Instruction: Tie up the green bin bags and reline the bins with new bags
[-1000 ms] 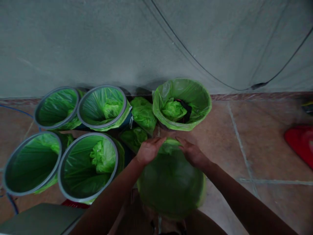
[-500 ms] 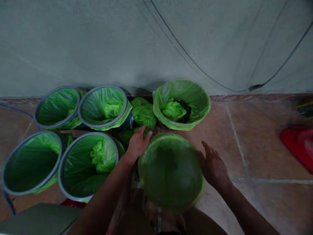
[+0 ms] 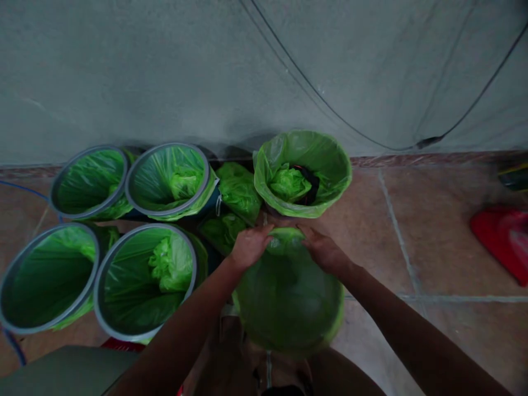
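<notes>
Head view, left hand (image 3: 251, 248) and right hand (image 3: 324, 250) at green-lined bin (image 3: 287, 233), fingers (image 3: 262, 231) on far rim, pinch unclear

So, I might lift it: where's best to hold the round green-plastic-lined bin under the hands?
Probably grip the round green-plastic-lined bin by its rim, left and right, from both sides: its mouth is round and faces up, while its far edge lies near another green-plastic-lined bin.
</notes>
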{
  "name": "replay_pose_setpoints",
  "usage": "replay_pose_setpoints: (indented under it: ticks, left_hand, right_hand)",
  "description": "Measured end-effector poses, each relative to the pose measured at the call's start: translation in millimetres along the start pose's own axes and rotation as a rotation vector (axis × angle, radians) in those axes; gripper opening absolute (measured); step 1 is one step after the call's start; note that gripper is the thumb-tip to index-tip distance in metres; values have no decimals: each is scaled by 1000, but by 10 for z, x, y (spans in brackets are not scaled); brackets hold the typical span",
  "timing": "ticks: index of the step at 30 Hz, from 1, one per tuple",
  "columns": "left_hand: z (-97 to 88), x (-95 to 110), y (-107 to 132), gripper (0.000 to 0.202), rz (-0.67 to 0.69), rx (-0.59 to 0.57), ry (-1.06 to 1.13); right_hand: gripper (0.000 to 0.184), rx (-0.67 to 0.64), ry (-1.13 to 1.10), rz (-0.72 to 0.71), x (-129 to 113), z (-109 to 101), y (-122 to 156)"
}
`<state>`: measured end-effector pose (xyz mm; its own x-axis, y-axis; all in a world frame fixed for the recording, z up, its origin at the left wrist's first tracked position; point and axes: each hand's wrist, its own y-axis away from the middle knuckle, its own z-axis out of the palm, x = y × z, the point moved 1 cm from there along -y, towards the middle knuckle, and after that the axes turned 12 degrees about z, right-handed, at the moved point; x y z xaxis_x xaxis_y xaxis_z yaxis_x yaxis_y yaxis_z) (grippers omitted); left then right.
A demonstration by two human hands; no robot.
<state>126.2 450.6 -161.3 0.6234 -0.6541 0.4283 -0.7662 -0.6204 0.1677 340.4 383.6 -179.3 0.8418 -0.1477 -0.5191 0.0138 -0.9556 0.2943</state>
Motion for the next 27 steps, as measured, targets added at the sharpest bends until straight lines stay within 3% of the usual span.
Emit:
replay_pose_setpoints:
  ticks: [4,8,13,16,20,24,27]
  left_hand:
    - [-76,42,-33,40,-17,-16,-84]
    - [-176,107,68,58,-19,160,-68]
    - [-183,73,464,59,-176,349,119]
    - [-97,37,771,59,-361,416,276]
    - [93,49,1151,60,-621,390,509]
    - [243,129,1349,54,-684,297,757]
    - [266,179,1367,54,-687,300,843]
  right_hand:
    - [49,50,135,52,-32,8,44]
    - [51,251,201,112,-153,-76,283]
    - [42,396,66,114,-214,-236,726]
    - [47,447,-74,359,-23,-226,952]
    - [53,295,-387,678,243,-13,1224]
    - [53,112,-636,725,201,226,1336]
    - [54,72,-692,708,104,310,1314]
